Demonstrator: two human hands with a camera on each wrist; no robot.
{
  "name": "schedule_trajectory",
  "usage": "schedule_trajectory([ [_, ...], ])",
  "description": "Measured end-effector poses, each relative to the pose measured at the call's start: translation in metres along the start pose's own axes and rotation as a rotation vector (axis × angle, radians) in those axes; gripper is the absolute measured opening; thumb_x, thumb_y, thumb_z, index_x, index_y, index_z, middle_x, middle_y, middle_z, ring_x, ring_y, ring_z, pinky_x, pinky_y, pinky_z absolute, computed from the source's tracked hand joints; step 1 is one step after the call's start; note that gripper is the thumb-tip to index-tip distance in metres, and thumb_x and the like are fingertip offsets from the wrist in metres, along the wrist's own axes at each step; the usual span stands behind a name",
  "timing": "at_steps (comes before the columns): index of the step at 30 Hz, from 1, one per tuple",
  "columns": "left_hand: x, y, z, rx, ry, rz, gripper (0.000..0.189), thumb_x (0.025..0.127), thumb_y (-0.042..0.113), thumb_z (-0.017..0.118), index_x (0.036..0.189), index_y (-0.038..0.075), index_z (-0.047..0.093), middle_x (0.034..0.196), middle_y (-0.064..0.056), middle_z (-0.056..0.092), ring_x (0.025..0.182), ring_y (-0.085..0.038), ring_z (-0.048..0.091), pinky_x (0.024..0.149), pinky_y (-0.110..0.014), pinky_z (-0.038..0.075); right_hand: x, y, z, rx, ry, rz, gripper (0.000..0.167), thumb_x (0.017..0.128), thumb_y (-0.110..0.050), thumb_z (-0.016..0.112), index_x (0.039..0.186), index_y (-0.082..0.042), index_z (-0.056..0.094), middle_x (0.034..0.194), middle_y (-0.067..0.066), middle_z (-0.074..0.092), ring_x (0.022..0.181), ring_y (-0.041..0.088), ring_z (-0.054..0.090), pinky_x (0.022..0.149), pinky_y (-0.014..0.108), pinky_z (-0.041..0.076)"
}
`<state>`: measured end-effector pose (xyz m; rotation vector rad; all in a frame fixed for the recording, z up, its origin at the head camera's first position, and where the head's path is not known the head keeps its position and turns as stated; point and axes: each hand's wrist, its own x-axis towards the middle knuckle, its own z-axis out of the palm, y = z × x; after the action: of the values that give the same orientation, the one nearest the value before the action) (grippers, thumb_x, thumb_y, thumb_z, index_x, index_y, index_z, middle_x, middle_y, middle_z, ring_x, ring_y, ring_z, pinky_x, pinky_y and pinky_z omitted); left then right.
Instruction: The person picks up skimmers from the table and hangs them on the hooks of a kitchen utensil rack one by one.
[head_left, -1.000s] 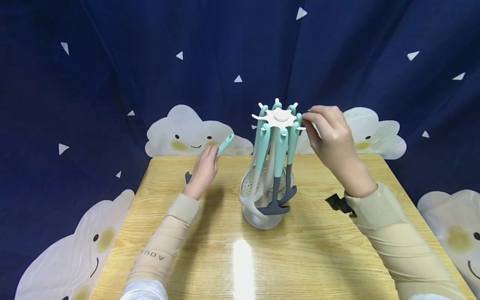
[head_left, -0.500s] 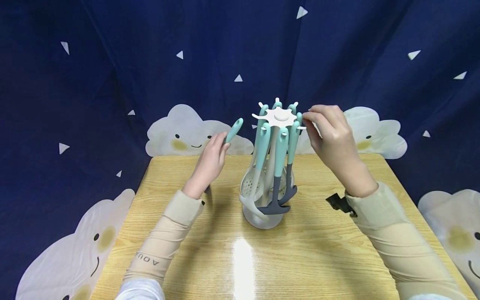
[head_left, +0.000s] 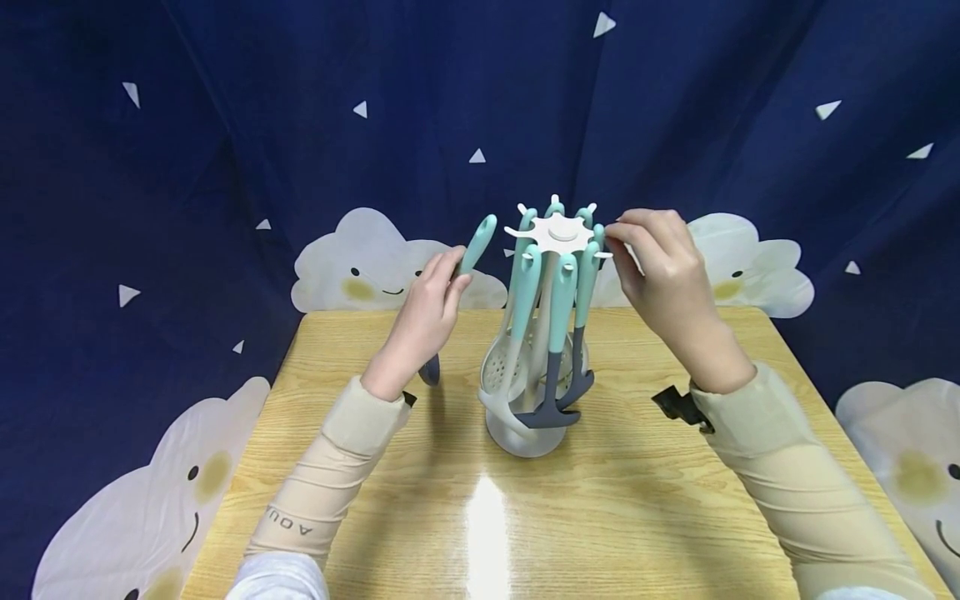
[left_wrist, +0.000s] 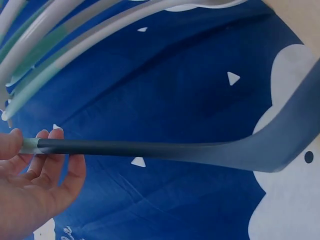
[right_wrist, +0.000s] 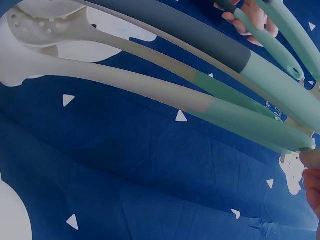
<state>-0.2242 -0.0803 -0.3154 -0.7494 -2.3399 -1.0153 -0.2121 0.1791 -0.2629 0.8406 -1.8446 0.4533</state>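
Note:
My left hand [head_left: 420,321] grips the mint handle of a spatula [head_left: 479,242] left of a white utensil stand [head_left: 528,450]. In the left wrist view, the spatula's dark shaft [left_wrist: 150,148] runs out to a bent, flat-looking blade. The handle's holed end points up toward a bare hook [head_left: 514,233] on the stand, apart from it. My right hand [head_left: 667,267] pinches the top of a hanging utensil's mint handle [head_left: 598,237] at the stand's right. That utensil has a beige shaft [right_wrist: 135,89]; its head is only partly in view.
Several mint-handled utensils hang around the stand, among them a perforated skimmer [head_left: 501,371] and a dark-headed tool [head_left: 551,414]. The stand is on a wooden table [head_left: 450,517]. Behind hangs a dark blue curtain [head_left: 420,67] with clouds and triangles.
My left hand has lifted the spatula up and to the right, nearer the stand, and its handle now stands steeper. The right hand and the stand have stayed put.

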Motion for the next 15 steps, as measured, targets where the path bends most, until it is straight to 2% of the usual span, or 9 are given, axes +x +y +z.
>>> schedule_trajectory([
  [15,0.002,0.0112,0.0014,-0.041,0.004,0.055,0.026,0.094,0.007,0.046,0.118,-0.004,0.049,0.084,-0.01,0.046,0.072,-0.021,0.044,0.065,-0.032,0.041,0.0,-0.0001,-0.0004,0.003,-0.006,0.006,0.009,0.08,0.012,0.059,0.088,0.01,0.06,0.088,0.02,0.058,0.079,0.035,0.05,0.071,0.039,0.042],
])
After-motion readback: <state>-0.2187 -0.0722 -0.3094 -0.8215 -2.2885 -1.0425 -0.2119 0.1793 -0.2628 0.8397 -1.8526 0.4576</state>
